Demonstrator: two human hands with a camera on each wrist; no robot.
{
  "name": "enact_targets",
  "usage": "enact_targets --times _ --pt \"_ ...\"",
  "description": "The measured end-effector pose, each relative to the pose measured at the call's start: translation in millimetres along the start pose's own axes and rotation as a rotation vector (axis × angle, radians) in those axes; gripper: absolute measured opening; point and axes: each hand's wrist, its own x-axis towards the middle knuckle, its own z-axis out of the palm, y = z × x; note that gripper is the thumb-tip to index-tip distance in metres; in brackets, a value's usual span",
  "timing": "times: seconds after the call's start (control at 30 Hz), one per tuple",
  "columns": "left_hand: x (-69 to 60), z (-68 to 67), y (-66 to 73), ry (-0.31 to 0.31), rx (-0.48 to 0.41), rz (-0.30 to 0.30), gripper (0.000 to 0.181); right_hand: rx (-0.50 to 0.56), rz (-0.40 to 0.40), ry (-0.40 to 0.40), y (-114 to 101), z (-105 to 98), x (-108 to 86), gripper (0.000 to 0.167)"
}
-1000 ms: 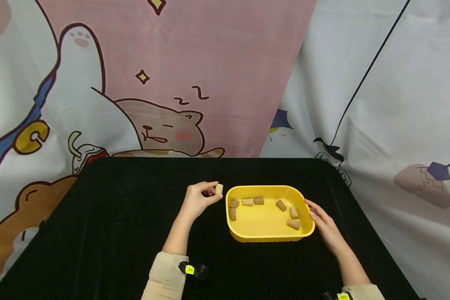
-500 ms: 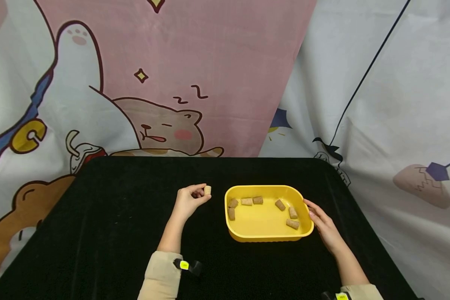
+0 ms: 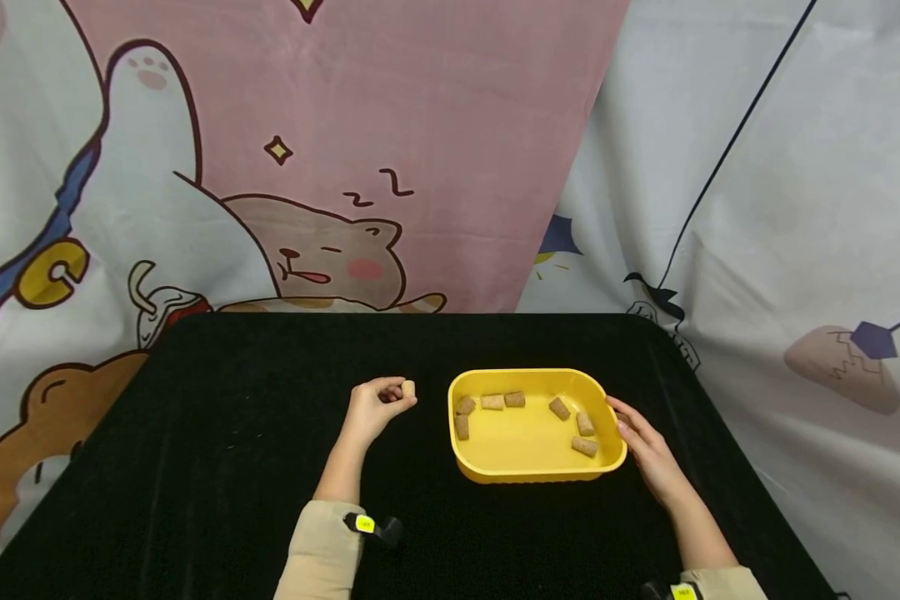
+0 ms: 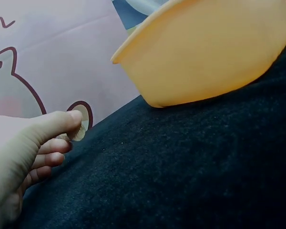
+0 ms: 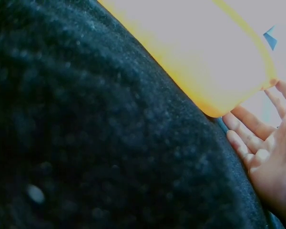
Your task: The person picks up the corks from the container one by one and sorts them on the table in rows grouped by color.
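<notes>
My left hand (image 3: 370, 412) pinches a small cork (image 3: 408, 389) between thumb and fingers, to the left of the yellow basin (image 3: 525, 477) and apart from it. In the left wrist view the cork (image 4: 78, 133) shows partly behind the thumb, and the basin's outer wall (image 4: 205, 57) rises beyond. My right hand (image 3: 654, 454) touches the basin's right end with its fingers extended. In the right wrist view, the fingers (image 5: 251, 123) lie along the outside of that end, with one fingertip at the rim. Several corks (image 3: 492, 402) lie scattered on the basin's floor, left and right.
A black cloth (image 3: 195, 467) covers the table, and the basin stands on it right of the middle. Behind the table hangs a backdrop (image 3: 450, 167) printed with cartoon animals. A white curtain (image 3: 795, 208) hangs on the right.
My left hand has moved left, away from the basin, then slightly lower, with the cork still pinched. The right hand and basin stay in place.
</notes>
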Motion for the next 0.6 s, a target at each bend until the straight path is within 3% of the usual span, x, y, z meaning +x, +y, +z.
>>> enact_targets --times 0.33,0.6 --pt "1.5 4.5 -8.9 -0.020 0.110 -0.015 0.031 -0.022 0.029 0.019 -0.1 0.7 0.0 0.044" --pt "1.7 4.8 -4.8 -0.054 0.164 -0.035 0.034 -0.005 0.023 0.011 0.2 0.2 0.1 0.044"
